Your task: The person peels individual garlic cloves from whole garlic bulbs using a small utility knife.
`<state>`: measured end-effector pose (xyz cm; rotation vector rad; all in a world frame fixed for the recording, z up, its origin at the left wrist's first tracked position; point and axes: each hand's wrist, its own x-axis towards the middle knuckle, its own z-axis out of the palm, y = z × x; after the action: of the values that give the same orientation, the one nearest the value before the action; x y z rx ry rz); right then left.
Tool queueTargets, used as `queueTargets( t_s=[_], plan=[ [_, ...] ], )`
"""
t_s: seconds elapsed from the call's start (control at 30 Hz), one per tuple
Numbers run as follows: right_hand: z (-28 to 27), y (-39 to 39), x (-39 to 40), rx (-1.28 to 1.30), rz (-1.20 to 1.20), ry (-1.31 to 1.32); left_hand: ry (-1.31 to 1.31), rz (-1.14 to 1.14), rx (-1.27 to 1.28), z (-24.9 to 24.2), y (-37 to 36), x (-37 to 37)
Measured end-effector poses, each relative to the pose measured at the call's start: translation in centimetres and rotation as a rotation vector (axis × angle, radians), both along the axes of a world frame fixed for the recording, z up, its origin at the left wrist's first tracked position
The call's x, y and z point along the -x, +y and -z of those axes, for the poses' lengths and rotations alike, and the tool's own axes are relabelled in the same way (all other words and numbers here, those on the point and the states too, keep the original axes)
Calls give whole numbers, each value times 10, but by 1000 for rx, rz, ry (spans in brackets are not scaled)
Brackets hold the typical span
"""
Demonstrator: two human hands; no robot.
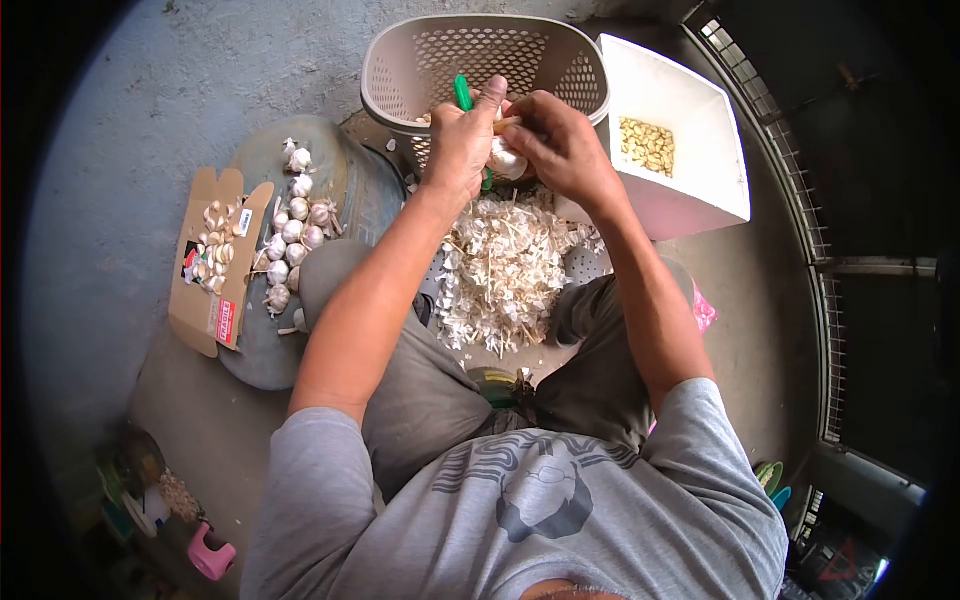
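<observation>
My left hand is closed around a white garlic bulb. A green rod-like piece, perhaps a tool handle, sticks up beside that thumb; the rest is mostly hidden. My right hand pinches at the top of the same bulb, where a tan stalk shows between the fingers. Both hands are over the near rim of a brown perforated plastic basket. Below them, a heap of papery garlic skins and stalks lies on the floor between my feet.
Whole garlic bulbs lie on a rounded blue-grey surface at left. Beside them, an opened cardboard box bears loose cloves. A white foam box at right holds peeled cloves. A metal grille stands far right.
</observation>
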<state>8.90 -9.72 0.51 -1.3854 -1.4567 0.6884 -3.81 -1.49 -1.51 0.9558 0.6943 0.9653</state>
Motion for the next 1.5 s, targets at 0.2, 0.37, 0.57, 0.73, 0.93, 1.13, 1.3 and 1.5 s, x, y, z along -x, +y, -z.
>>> queueTargets(
  t_s=[0.2,0.37,0.57,0.73,0.93,1.13,1.3,1.5],
  plan=[
    [10,9,-8,-47,68,409,-9,66,-54,-10,-4,-1],
    [-6,3,12,-127,232,-67,-80,85,-103,-6,-4,2],
    [-15,2,11,-85,103,79,-68,75,-108,-15,-7,7],
    [-2,11,11,-31,128,466,236,-163,-544,-21,-14,3],
    [16,25,8,103,166,1066,161,-189,-597,-11,-12,-6],
    [11,21,4,59,82,491,285,-160,-588,-9,-10,-4],
    [9,15,-11,179,-107,844,202,-133,-493,-19,-11,6],
    [4,13,-19,106,-216,1093,92,-15,-299,-14,-10,2]
  ],
)
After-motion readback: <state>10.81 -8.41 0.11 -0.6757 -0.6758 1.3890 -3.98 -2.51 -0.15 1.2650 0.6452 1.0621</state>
